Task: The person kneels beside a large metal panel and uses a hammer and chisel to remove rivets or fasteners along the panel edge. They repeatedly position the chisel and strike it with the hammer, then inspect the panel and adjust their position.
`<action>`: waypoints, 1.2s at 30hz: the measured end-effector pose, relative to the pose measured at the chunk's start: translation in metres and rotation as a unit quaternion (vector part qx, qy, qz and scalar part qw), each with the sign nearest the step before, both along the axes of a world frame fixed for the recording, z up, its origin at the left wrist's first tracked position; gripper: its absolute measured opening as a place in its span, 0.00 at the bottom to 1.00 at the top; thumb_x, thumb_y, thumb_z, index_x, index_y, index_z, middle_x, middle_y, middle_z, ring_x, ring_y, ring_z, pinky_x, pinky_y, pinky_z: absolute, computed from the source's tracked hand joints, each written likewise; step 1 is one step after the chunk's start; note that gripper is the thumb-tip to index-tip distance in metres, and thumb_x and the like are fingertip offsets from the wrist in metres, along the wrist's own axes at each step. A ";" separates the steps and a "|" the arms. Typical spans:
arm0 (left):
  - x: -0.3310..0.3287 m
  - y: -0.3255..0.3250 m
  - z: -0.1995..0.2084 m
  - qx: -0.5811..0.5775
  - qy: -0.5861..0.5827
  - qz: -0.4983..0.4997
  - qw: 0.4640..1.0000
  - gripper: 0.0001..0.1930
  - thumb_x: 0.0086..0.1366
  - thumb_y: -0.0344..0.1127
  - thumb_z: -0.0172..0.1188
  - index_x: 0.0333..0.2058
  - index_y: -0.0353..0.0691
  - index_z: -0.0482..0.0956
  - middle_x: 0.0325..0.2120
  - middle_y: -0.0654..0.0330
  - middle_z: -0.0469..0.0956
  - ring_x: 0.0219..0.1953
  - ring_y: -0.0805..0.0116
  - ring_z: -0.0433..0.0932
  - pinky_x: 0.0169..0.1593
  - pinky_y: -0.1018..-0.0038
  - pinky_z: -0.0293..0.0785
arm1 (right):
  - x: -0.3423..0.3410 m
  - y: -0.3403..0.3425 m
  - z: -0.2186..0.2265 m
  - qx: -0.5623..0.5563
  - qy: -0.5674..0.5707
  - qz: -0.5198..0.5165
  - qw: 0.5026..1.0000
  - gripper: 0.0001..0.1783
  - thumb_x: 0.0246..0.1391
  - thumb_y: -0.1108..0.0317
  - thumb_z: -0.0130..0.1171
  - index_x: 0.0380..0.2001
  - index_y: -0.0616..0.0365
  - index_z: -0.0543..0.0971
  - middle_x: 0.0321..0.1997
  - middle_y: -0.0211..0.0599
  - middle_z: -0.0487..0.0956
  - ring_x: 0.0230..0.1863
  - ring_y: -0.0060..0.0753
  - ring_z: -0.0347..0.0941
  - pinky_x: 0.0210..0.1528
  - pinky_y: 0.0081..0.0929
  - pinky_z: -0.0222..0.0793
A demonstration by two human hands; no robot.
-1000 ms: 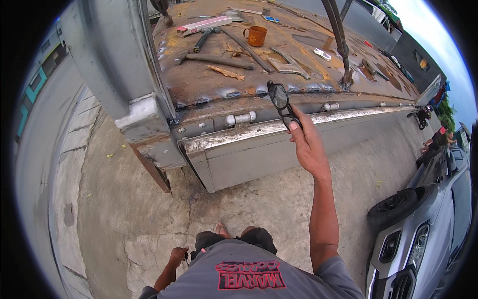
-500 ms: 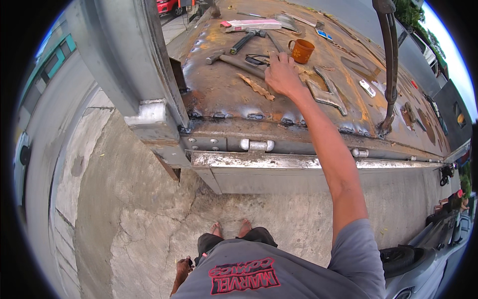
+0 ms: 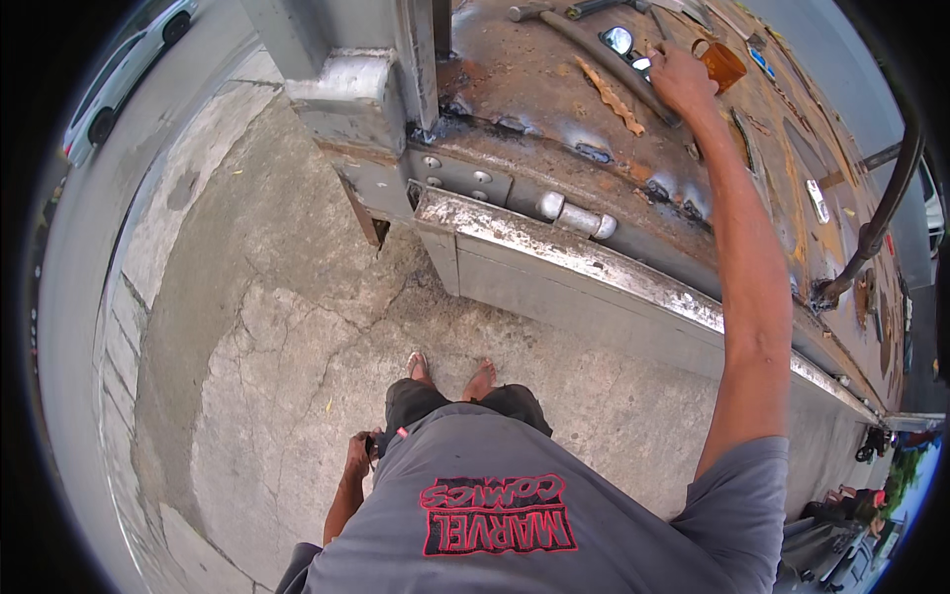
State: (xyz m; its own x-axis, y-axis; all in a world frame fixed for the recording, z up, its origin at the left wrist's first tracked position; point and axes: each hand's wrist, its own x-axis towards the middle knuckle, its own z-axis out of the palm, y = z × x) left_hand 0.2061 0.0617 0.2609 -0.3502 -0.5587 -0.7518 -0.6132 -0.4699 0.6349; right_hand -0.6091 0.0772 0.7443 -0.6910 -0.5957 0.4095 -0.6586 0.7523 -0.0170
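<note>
My right hand (image 3: 683, 81) reaches over the rusty metal bed, its fingers closed on one end of a pair of glasses (image 3: 618, 41). The lenses are tilted and mirror the sky. Just left of them lies a hammer (image 3: 625, 71), its long handle slanting toward my wrist. An orange-brown mug (image 3: 725, 65) stands right beside my hand. Nearer the edge, a jagged brown strip (image 3: 608, 96) lies by the hammer handle. Low at my left side, my left hand (image 3: 359, 455) is curled around a small dark thing, too hidden to name.
A grey steel post (image 3: 346, 74) rises at the bed's left corner. Along the front runs a hinged metal panel (image 3: 574, 287). A bent dark bar (image 3: 876, 233) stands at the right. Cracked concrete (image 3: 287, 346) lies below; a white car (image 3: 124, 74) is on the road.
My view has turned, shifting the bed up and right. The glasses, lying flat beside my right hand before, are now tilted up in its fingers. My left hand stays low at my side.
</note>
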 end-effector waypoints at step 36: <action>-0.027 -0.454 0.006 -0.049 -0.071 -0.374 0.923 0.24 0.68 0.50 0.68 0.45 0.29 0.82 0.34 0.56 0.83 0.31 0.70 0.79 0.37 0.72 0.74 | 0.710 0.029 -0.531 -0.322 -0.550 -0.330 0.696 0.14 0.61 0.66 0.60 0.46 0.61 0.84 0.33 0.48 0.86 0.34 0.41 0.85 0.40 0.35 0.79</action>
